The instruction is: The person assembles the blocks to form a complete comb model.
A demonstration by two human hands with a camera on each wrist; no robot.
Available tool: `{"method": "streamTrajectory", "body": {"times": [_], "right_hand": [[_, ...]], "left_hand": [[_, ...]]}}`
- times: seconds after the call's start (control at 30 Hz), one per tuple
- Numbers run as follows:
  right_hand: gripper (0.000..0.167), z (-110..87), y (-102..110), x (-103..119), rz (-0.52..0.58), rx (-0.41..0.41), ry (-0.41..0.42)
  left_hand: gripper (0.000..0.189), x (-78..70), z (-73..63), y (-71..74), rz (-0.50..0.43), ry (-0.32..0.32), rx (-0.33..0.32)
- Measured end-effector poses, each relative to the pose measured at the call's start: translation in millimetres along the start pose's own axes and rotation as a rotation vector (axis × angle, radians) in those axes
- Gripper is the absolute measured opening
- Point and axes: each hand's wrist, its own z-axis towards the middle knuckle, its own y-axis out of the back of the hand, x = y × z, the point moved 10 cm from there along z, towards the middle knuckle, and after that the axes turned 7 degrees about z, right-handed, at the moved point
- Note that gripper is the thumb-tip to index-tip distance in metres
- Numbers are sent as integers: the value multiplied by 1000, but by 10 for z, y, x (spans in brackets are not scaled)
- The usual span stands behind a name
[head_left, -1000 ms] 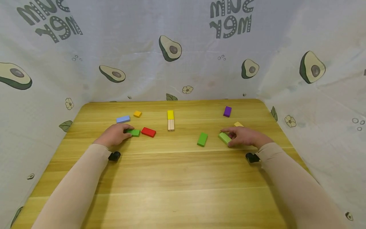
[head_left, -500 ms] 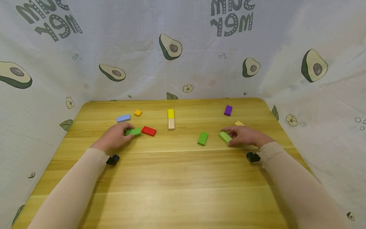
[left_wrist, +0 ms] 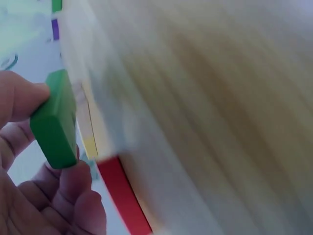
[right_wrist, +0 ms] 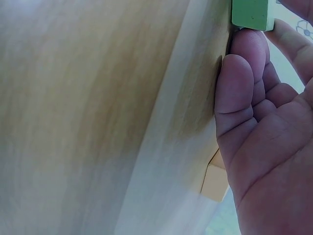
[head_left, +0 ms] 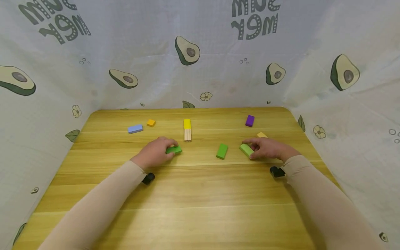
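In the head view my left hand (head_left: 156, 152) pinches a green block (head_left: 174, 149) between thumb and fingers. The left wrist view shows that green block (left_wrist: 56, 120) raised off the table, with a red block (left_wrist: 124, 196) below it; in the head view the hand hides the red one. On the right, my right hand (head_left: 268, 149) grips a light green block (head_left: 246, 150) lying at an angle on the table, thumb at its near end and index finger at its far end. Another green block (head_left: 222, 151) lies between the two hands.
A yellow block (head_left: 187, 124) and bare wood pieces (head_left: 187, 135) form a strip at the middle of the table (head_left: 200, 194). Blue (head_left: 135, 129) and orange (head_left: 151, 123) blocks lie back left, a purple block (head_left: 249, 121) back right. A tan block (head_left: 261, 135) sits behind my right hand.
My left hand has lifted the green block from beside the red block and carried it right, past where the red block lies. The right hand and its light green block have stayed put.
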Motion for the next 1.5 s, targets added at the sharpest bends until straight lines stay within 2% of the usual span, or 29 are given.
{"method": "streamTrajectory", "body": {"times": [0.1, 0.23, 0.4, 0.63, 0.8, 1.23, 1.5], "right_hand": [[70, -2, 1, 3, -3, -1, -4], [70, -6, -1, 13, 6, 1, -12], [70, -6, -3, 9, 14, 2, -12], [70, -10, 9, 9, 12, -1, -9], [69, -11, 7, 6, 7, 2, -14], [68, -27, 6, 42, 8, 2, -11], [69, -35, 4, 50, 6, 4, -5]], "left_hand": [[35, -107, 80, -83, 24, -9, 31], [37, -157, 153, -150, 30, -6, 55], [43, -189, 184, -188, 25, 7, 64], [56, -257, 198, -225, -19, 19, 121], [52, -274, 250, -231, -9, 9, 98], [56, -240, 300, -236, -84, 77, 74], [55, -241, 313, -223, -102, 85, 53]]}}
